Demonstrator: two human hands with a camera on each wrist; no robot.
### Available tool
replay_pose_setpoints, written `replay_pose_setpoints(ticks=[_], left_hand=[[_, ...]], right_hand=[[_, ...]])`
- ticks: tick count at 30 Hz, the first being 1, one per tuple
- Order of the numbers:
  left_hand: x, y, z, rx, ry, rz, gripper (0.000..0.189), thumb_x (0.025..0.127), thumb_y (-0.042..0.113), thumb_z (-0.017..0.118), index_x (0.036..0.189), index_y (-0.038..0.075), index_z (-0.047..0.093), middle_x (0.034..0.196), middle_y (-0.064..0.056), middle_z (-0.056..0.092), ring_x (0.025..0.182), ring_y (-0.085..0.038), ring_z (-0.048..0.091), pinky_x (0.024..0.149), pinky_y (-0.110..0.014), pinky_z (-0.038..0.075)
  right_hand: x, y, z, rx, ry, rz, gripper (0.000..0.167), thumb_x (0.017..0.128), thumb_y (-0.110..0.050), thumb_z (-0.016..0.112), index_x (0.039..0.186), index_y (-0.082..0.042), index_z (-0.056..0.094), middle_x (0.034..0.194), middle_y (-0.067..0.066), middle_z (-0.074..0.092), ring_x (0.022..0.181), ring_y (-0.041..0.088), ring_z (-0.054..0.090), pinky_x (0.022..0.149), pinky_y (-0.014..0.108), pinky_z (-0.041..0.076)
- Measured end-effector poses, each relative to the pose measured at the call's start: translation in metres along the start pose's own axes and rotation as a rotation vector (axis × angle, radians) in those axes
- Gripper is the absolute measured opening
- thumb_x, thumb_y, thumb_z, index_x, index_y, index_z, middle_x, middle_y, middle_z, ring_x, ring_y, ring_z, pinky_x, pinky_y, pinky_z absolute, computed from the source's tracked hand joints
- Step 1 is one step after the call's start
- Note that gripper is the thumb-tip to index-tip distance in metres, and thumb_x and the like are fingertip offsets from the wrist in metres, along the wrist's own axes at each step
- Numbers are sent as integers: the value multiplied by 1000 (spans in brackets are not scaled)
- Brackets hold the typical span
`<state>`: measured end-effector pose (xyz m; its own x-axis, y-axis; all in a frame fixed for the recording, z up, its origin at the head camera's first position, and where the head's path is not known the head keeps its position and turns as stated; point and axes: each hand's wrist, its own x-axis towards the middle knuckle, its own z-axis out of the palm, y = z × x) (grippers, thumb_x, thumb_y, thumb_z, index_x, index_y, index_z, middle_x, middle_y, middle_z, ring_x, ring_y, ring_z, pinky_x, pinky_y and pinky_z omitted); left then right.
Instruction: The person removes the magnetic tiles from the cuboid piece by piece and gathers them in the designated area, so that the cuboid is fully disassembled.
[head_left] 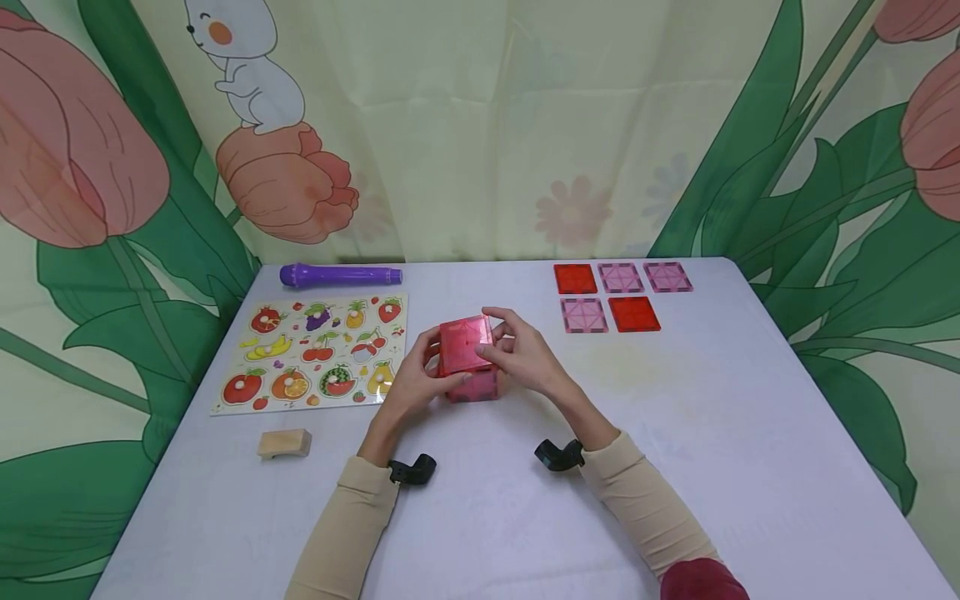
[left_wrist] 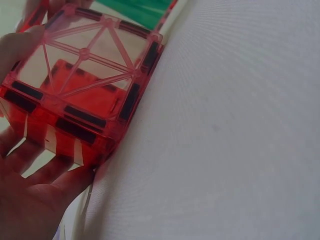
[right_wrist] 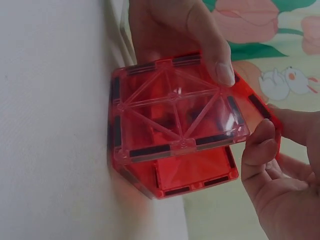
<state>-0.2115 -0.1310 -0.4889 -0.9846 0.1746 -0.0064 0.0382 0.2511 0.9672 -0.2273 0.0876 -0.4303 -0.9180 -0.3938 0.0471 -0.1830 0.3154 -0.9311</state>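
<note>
A box of translucent red and pink magnetic tiles (head_left: 474,389) stands on the table between both hands. My left hand (head_left: 411,375) holds its left side, the thumb against the pink front tile (right_wrist: 172,100) and the fingers spread over a red side wall (left_wrist: 55,132). On top, a red tile (head_left: 463,343) tilts up at an angle. My right hand (head_left: 525,354) pinches that tile's edge between thumb and fingers. One side of the box gapes in the right wrist view, with a red tile (right_wrist: 197,172) visible inside.
At the back right lie red tiles (head_left: 576,279) and pink tiles (head_left: 619,277) in two rows. A fruit picture board (head_left: 300,371) lies on the left, with a purple toy microphone (head_left: 341,276) behind it and a small wooden block (head_left: 284,443) in front.
</note>
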Motion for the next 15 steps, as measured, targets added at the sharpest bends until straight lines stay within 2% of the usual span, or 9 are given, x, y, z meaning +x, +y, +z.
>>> replay_pose_setpoints(ticks=[4, 8, 15], left_hand=[[0, 0, 0, -7, -2, -1, 86, 81, 33, 84, 151, 26, 36, 150, 0, 45, 142, -27, 41, 114, -50, 44], [0, 0, 0, -8, -1, 2, 86, 80, 32, 84, 151, 25, 36, 150, -1, 45, 142, -27, 41, 115, -51, 42], [-1, 1, 0, -2, -2, 2, 87, 79, 33, 85, 150, 26, 36, 151, -1, 44, 142, -28, 40, 115, -50, 42]], right_hand=[[0, -1, -2, 25, 5, -15, 64, 94, -14, 70, 150, -12, 41, 100, 14, 57, 73, 26, 63, 67, 28, 59], [0, -2, -3, 25, 35, -21, 59, 94, -15, 70, 147, -11, 43, 100, 14, 63, 76, 38, 64, 66, 26, 59], [1, -2, -9, 51, 92, -26, 59, 94, -14, 70, 146, -6, 44, 103, 17, 68, 75, 38, 66, 65, 25, 59]])
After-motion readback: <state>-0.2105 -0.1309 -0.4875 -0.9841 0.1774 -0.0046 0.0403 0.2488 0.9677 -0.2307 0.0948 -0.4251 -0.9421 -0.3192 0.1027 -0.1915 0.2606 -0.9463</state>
